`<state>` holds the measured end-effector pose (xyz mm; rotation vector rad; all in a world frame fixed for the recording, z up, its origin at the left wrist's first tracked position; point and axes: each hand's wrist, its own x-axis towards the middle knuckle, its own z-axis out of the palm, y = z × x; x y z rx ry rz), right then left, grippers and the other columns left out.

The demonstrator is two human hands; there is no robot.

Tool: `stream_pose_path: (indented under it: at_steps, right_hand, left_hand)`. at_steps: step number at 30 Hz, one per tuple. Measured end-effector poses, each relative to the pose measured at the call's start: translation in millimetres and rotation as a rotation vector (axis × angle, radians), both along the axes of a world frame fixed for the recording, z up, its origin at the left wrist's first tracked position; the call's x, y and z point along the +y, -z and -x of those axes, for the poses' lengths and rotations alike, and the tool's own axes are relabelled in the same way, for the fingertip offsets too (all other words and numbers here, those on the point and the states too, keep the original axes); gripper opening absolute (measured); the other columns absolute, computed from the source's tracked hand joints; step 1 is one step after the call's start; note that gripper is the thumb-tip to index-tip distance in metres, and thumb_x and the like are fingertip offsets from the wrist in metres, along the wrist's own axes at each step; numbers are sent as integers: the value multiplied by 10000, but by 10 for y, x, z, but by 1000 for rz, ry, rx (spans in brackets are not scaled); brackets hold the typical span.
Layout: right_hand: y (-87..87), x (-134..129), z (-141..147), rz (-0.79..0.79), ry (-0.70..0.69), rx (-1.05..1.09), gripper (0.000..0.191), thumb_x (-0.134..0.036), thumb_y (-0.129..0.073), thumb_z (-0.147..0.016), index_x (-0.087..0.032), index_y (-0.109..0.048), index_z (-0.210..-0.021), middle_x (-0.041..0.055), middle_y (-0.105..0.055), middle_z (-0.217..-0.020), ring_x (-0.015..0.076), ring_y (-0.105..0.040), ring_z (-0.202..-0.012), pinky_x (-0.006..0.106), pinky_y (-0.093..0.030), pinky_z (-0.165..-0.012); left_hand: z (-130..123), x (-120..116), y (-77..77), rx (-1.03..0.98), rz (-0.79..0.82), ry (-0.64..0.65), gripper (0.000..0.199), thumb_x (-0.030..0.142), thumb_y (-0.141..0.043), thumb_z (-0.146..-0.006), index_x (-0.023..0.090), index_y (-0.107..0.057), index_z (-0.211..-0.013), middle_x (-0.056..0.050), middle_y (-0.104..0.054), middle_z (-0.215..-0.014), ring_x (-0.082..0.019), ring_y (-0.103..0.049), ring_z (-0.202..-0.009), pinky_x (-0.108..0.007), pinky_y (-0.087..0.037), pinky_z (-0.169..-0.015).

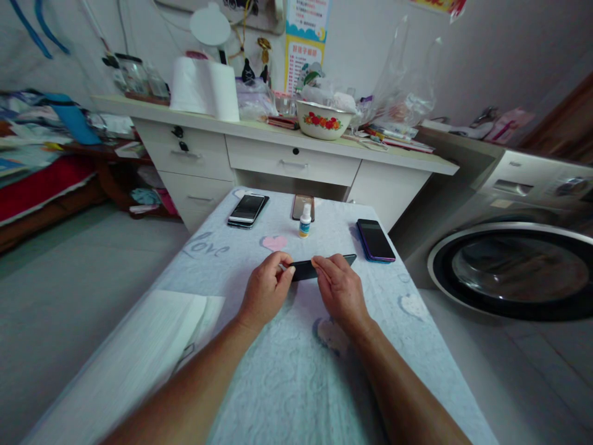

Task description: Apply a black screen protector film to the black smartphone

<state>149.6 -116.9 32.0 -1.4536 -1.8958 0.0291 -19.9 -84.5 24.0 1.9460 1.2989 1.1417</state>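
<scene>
A dark phone (304, 271) is held sideways and tilted just above the cloth-covered table (287, 395). My left hand (269, 285) pinches its left end between thumb and fingers. Toward the other end, my right hand (340, 289) grips the phone, its fingers covering much of that half. Just beyond the phone stands a small white spray bottle (304, 221) with a blue and yellow label. Behind the bottle lies a flat brown-edged phone case or phone (297, 207); I cannot tell which.
Stacked phones (248, 209) lie at the table's far left, and another dark phone (376, 240) near the right edge. White folded sheets (157, 334) cover the left side. A white desk (296, 167) stands behind, a washing machine (482, 185) to the right.
</scene>
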Motion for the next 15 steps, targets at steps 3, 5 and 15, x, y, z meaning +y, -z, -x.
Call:
stream_pose_path:
  at_steps: [3, 5, 15]
  right_hand:
    - [2, -2, 20, -2, -17, 8, 279, -176, -455, -935, -215, -626, -1152, 50, -612, -932, 143, -602, -821, 242, -487, -764]
    - [2, -3, 32, -2, -28, 15, 278, -173, -459, -934, -209, -628, -1152, 51, -610, -932, 142, -602, -824, 239, -487, -765]
    - [-26, -37, 66, 36, -44, 2, 283, -176, -462, -932, -222, -637, -1149, 44, -600, -916, 137, -600, -808, 232, -490, -743]
  left_hand:
    - [4, 6, 15, 7, -4, 1, 84, 247, -497, -851, 193, -546, -893, 40, -580, -721, -101, -507, -552, -226, -370, -580]
    - [7, 9, 21, 8, -5, 3, 82, 250, -495, -853, 194, -544, -887, 40, -580, -719, -103, -508, -553, -228, -371, -582]
    - [7, 3, 10, 5, -3, 9, 83, 254, -487, -857, 196, -538, -887, 50, -551, -674, -103, -487, -526, -227, -360, -564]
